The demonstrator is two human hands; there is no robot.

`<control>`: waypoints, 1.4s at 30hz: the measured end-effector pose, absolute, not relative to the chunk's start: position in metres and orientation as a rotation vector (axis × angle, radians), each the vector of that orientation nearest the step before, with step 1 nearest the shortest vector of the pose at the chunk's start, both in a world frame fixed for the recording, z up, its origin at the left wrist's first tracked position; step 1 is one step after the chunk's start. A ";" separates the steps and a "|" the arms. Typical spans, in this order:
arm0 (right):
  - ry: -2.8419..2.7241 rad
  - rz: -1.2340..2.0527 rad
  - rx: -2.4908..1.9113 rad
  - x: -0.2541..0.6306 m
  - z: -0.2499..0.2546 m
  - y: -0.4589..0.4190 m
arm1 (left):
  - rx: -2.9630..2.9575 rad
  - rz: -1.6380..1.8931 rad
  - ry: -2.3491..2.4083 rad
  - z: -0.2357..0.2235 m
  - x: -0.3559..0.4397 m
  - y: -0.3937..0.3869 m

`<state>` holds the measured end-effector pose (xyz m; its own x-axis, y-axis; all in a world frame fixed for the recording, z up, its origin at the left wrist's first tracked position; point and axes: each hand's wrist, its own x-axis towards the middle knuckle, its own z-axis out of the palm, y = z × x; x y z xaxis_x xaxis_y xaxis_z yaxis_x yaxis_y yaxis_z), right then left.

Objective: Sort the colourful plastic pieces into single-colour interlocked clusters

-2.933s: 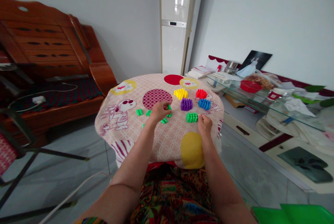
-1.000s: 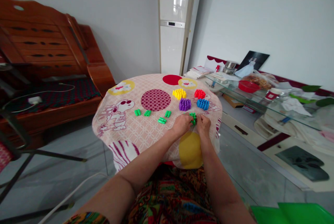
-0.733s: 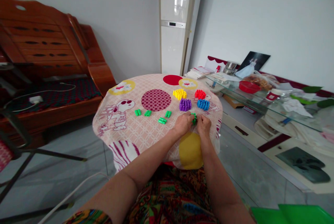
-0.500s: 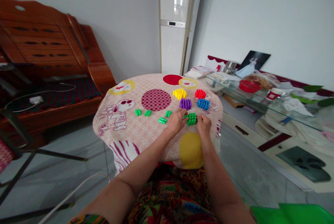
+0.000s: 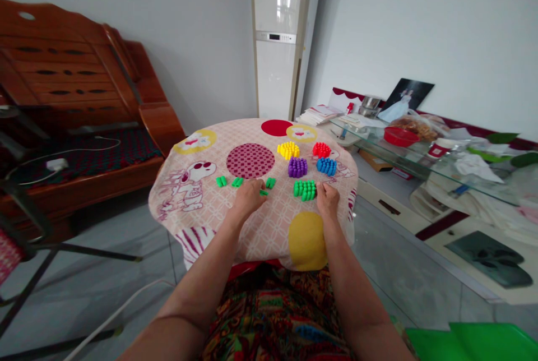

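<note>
On the cloth-covered table point(image 5: 252, 226), my left hand point(image 5: 249, 198) is closed at the fingertips on a small green plastic piece point(image 5: 264, 193), which it partly covers. My right hand point(image 5: 328, 199) has its fingers curled against the right end of a block of green knobbly pieces point(image 5: 304, 189), steadying it. Loose green pieces lie around my left hand: one to its right point(image 5: 270, 183) and two farther left point(image 5: 221, 181). Behind the green block sit a purple block point(image 5: 297, 167), a blue block point(image 5: 327, 166), a yellow block point(image 5: 288, 150) and a red block point(image 5: 321, 149) of similar pieces.
A wooden bench point(image 5: 75, 81) stands at the left. To the right, a glass-topped cabinet point(image 5: 449, 173) carries a red bowl point(image 5: 401, 136), a paper cup point(image 5: 439, 149) and bags. A tall white air conditioner point(image 5: 275, 75) stands beyond the table. Green plastic point(image 5: 487, 341) shows at lower right.
My left hand has moved left from the green block to a loose green piece. The green block now shows more pieces on its left side. My right hand stays beside it.
</note>
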<state>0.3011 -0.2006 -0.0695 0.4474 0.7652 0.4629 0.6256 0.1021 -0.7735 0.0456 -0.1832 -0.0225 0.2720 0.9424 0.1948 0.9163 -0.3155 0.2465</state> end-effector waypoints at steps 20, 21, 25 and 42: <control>-1.257 0.147 -1.619 0.301 -0.066 -0.204 | 2.377 0.739 1.293 -0.020 0.111 -0.203; -1.263 0.144 -1.619 0.301 -0.066 -0.204 | 2.429 0.739 1.258 -0.020 0.114 -0.203; -1.270 0.119 -1.616 0.301 -0.068 -0.202 | 2.565 0.759 1.156 -0.024 0.125 -0.207; -1.276 0.145 -1.566 0.302 -0.067 -0.205 | 2.500 0.773 1.161 -0.033 0.137 -0.223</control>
